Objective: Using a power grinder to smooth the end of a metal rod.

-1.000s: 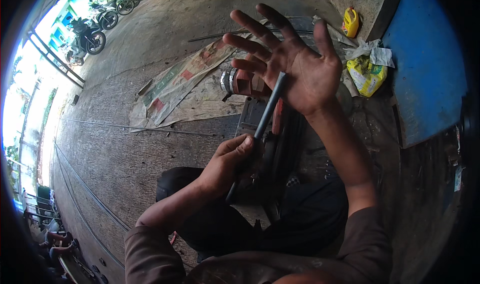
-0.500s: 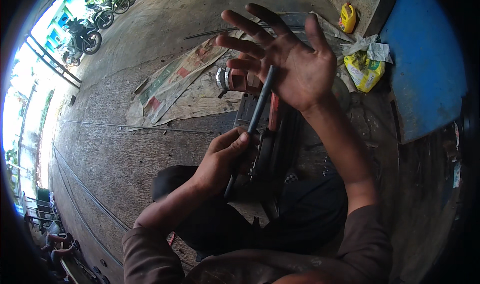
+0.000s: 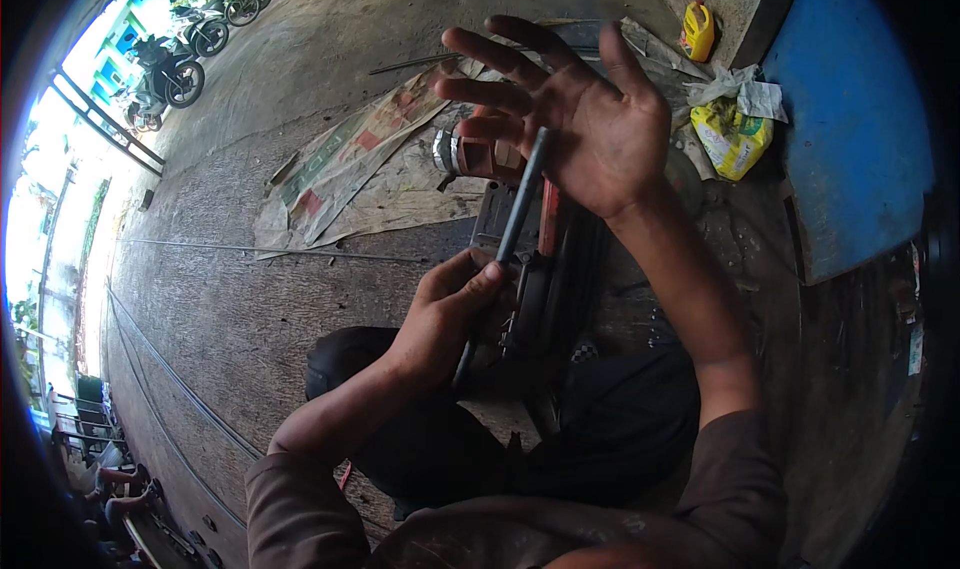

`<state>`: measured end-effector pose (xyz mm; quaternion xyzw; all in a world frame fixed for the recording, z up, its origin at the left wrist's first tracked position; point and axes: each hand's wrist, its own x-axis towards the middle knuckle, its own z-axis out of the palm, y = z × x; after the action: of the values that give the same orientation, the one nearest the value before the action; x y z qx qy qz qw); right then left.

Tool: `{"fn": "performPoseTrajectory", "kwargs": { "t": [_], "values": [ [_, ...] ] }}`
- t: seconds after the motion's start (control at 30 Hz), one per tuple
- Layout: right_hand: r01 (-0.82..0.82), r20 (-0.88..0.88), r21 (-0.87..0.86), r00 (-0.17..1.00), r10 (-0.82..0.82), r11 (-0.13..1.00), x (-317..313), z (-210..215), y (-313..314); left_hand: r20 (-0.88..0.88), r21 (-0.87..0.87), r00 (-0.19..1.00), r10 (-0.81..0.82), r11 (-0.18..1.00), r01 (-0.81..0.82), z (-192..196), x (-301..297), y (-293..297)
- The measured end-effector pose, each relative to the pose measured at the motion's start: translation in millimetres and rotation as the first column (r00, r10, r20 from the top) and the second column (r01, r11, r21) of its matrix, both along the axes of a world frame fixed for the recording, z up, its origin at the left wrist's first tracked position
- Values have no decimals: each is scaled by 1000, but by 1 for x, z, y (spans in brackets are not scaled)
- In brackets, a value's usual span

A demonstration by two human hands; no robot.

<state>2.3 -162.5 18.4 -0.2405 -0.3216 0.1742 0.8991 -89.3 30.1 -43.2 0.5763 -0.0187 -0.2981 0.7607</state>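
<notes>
Slim dark metal rod (image 3: pixel 520 209) — tilted upright, held low, top against palm

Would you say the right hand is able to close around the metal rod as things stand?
Probably yes. The right hand is open, fingers spread, with the top of the metal rod lying against its palm. The left hand grips the rod lower down, so nothing lies between the palm and the rod.

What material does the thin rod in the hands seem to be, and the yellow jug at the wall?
The rod looks like metal, dull dark grey with a faint sheen along its straight length; steel is likely but not certain. The left hand grips its lower end, and the open right hand presses on its top. The yellow jug looks like moulded plastic, with an even, slightly glossy colour.
</notes>
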Motion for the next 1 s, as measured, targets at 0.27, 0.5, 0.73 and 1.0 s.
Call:
{"fn": "performPoseTrajectory", "kwargs": {
  "t": [0.27, 0.5, 0.73, 1.0],
  "values": [
    [6, -29, -8, 1000, -6, 1000, -2, 0, -5, 2, -25, 1000, 17, 1000, -17, 1, 0, -2],
    [-15, -12, -56, 1000, 14, 998, 1, -4, -8, -26, -19, 1000, 4, 1000, -4, 0, 1, -1],
    [-10, 49, -102, 999, 15, 995, 3, -8, -9, -50, -44, 999, -8, 999, 5, 4, 0, 0],
    [50, 48, -117, 998, -44, 992, -1, -5, -5, -19, -70, 999, -50, 996, 48, 2, 1, 3]
  ]
}}
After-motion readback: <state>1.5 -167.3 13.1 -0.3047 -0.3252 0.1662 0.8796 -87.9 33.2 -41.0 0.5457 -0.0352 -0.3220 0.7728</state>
